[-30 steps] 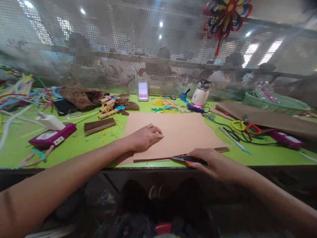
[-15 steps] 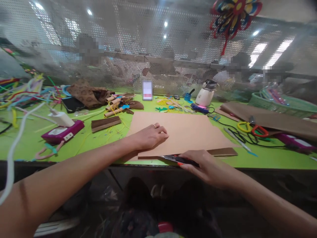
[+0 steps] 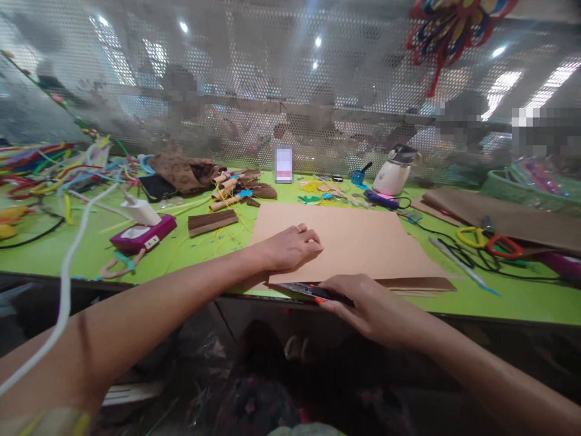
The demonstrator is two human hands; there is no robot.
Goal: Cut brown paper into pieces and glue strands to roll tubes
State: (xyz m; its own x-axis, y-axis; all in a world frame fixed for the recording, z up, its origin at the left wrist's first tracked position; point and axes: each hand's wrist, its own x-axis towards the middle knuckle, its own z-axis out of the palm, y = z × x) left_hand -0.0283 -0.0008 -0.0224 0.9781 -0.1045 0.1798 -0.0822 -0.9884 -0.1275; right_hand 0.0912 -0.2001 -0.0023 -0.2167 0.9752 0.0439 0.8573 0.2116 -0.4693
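A large brown kraft paper sheet [image 3: 363, 242], folded at its near side, lies along the front edge of the green table. My left hand [image 3: 293, 248] rests on top of it, fingers curled in and pressed down, a ring on one finger. In my right hand [image 3: 363, 303] is a black-handled utility knife [image 3: 333, 295], gripped low at the table edge. Its blade lies in the paper's near fold, pointing left, close to the near left corner. Part of the handle is hidden by my fingers.
Left are a purple power strip [image 3: 143, 235] with a white plug, corrugated card [image 3: 213, 223] and paper rolls [image 3: 224, 194]. Behind stand a phone [image 3: 284, 165] and a white kettle-like pot [image 3: 393, 172]. Right lie scissors [image 3: 503, 245], black cable and brown paper [image 3: 508, 212].
My right hand has slid the utility knife leftward along the fold, toward the paper's near left corner. My left hand stays pressed on the sheet. The whole view has turned slightly left.
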